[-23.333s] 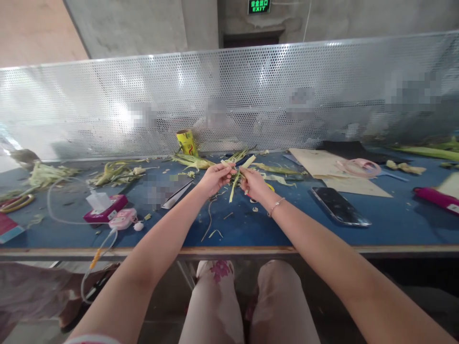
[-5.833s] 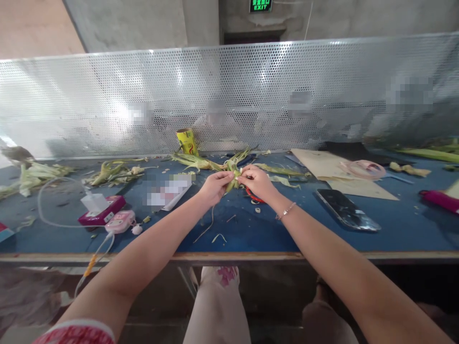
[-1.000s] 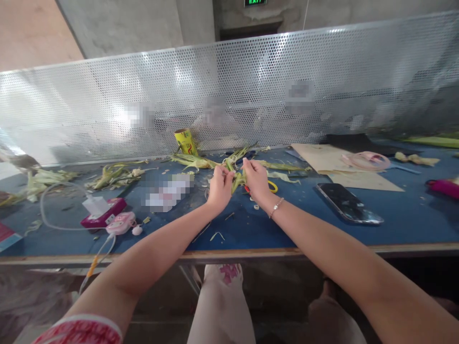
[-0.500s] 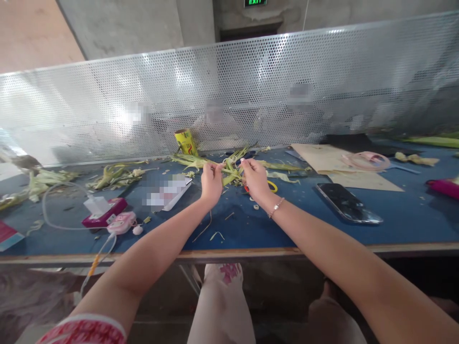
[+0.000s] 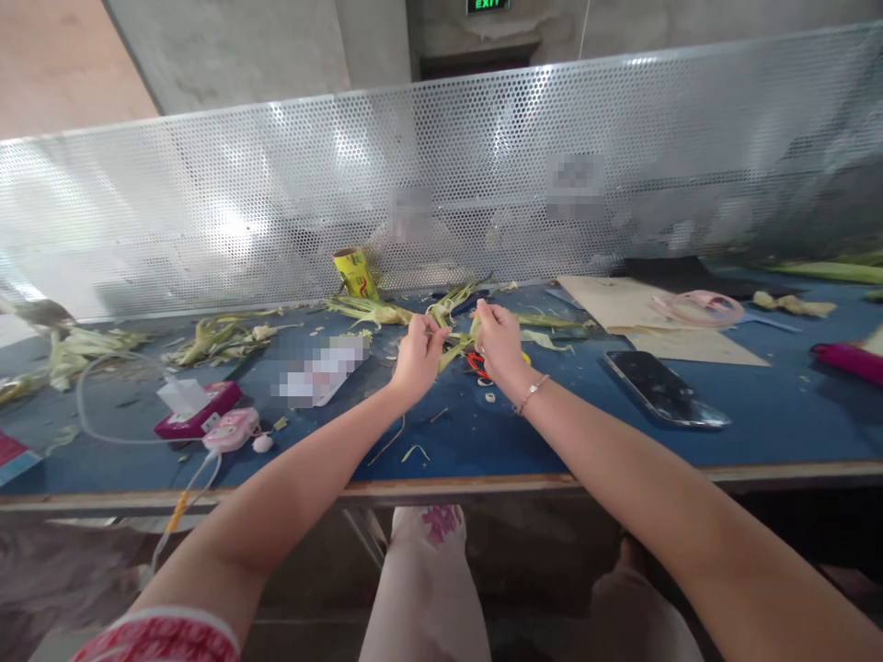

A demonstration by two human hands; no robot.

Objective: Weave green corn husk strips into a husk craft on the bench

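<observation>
Pale green corn husk strips (image 5: 452,352) stretch between my two hands over the middle of the blue table. My left hand (image 5: 418,357) pinches them from the left, fingers closed. On the other side my right hand (image 5: 502,348), with a bracelet at the wrist, is closed on the husk as well. Just beyond the fingers lie more husks (image 5: 372,311) and leafy scraps. Red and yellow ring-shaped handles (image 5: 475,366) show partly behind my right hand. A small pale ring (image 5: 489,397) rests close by.
A dark phone (image 5: 663,390) lies right, near brown paper (image 5: 717,348) and a pink band. Left are a blurred white item (image 5: 338,368), a purple power block (image 5: 207,412) and cables. A yellow tube (image 5: 354,274) stands before a perforated metal screen (image 5: 290,202), with people blurred behind.
My hands have shifted slightly to the right, and the right hand has turned a little and risen. Both keep pinching the husk.
</observation>
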